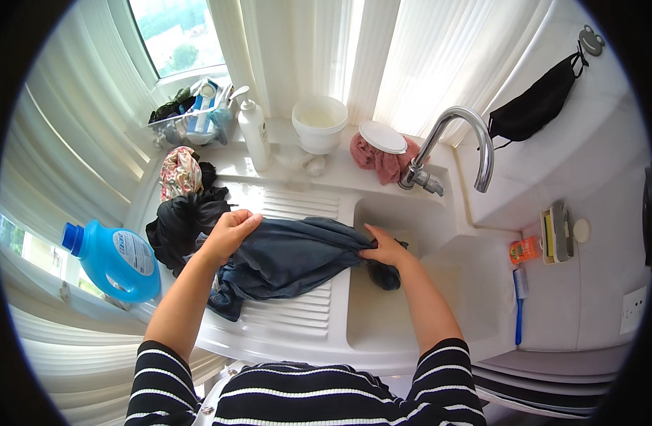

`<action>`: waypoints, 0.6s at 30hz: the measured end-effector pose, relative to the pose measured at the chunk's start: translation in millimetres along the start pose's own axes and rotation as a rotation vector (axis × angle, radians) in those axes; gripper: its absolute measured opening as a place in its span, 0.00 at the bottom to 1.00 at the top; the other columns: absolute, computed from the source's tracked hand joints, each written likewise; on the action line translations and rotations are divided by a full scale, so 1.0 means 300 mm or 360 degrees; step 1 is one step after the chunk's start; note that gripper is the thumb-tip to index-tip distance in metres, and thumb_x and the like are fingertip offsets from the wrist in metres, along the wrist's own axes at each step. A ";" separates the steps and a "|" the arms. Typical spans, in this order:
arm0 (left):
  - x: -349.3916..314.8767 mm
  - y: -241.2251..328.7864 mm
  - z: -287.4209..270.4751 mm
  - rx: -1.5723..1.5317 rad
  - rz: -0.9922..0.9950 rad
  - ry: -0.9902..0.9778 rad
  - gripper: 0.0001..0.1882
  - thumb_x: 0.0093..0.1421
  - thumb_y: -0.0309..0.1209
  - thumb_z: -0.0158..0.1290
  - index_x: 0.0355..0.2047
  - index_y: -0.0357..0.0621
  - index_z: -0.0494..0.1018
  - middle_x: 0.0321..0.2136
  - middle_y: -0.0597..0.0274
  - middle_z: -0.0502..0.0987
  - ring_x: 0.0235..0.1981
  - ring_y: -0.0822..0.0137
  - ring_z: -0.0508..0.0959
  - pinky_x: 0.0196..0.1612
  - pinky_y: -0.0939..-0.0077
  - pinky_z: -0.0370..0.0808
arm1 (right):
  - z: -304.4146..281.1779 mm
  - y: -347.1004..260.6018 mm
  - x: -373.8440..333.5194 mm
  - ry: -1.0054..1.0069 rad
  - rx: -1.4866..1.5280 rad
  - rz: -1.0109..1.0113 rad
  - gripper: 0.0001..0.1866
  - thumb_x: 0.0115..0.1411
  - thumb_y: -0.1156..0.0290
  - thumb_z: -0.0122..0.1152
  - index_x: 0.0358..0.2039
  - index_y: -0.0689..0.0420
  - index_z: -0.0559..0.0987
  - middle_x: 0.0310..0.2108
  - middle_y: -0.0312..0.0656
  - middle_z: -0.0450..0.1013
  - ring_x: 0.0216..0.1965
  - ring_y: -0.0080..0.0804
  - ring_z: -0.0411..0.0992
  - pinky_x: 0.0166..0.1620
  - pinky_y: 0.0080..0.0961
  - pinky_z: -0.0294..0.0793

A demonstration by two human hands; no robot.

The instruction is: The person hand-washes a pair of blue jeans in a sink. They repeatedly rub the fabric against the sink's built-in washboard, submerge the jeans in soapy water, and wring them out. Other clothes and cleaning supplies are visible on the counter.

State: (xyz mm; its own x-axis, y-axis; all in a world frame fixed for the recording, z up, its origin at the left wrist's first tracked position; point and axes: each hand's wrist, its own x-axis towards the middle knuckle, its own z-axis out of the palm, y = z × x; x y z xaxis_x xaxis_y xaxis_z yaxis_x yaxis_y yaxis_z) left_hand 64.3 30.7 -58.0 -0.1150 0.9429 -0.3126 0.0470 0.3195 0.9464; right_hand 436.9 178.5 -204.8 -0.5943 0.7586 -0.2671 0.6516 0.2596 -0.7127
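A dark blue-grey garment (290, 255) lies stretched across the ribbed washboard (294, 319), its right end hanging over the sink basin's edge. My left hand (232, 231) pinches its upper left edge, fingers closed on the cloth. At the other end my right hand (384, 247) grips the bunched fabric, and a dark clump of it dangles over the basin (439, 312). Cloudy, pale water seems to stand in the basin. Whether the garment is trousers or a top cannot be made out.
Black clothes (180, 224) are heaped on the left, beside a blue detergent jug (127, 263). Behind stand a white pump bottle (253, 135), a white tub (319, 128) and a pink cloth (386, 160) under a lid. A chrome faucet (482, 149) arches at right; a blue brush (519, 305) lies farther right.
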 end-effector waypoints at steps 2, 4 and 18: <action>-0.020 0.020 0.003 0.0019 0.0017 -0.0114 0.11 0.60 0.35 0.61 0.32 0.41 0.74 0.26 0.72 0.75 0.29 0.82 0.72 0.34 0.85 0.69 | 0.016 0.005 -0.001 0.0019 -0.0017 0.0075 0.44 0.46 0.50 0.72 0.63 0.52 0.68 0.66 0.60 0.56 0.63 0.52 0.60 0.63 0.37 0.59; -0.043 0.051 0.028 -0.0097 0.0034 -0.0189 0.13 0.54 0.32 0.66 0.34 0.39 0.74 0.27 0.70 0.76 0.29 0.79 0.74 0.36 0.83 0.71 | 0.020 -0.015 -0.018 -0.0116 -0.0113 0.0315 0.40 0.46 0.47 0.72 0.58 0.49 0.74 0.66 0.62 0.55 0.67 0.53 0.55 0.69 0.42 0.48; -0.014 -0.141 0.137 0.1744 0.0511 0.0464 0.24 0.58 0.49 0.55 0.32 0.36 0.72 0.28 0.43 0.78 0.35 0.43 0.77 0.42 0.52 0.71 | -0.112 -0.536 -0.161 0.1156 -0.0269 -0.0561 0.17 0.49 0.63 0.65 0.16 0.66 0.78 0.51 0.51 0.72 0.55 0.54 0.65 0.56 0.44 0.64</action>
State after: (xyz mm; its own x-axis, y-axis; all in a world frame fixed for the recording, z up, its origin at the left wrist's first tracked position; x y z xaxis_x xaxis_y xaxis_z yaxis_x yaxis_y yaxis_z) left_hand 103.4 17.1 -100.0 -0.1581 0.9831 0.0921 0.9263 0.1153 0.3588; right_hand 376.5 120.2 -55.6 -0.3621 0.7982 0.4814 0.5802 0.5972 -0.5538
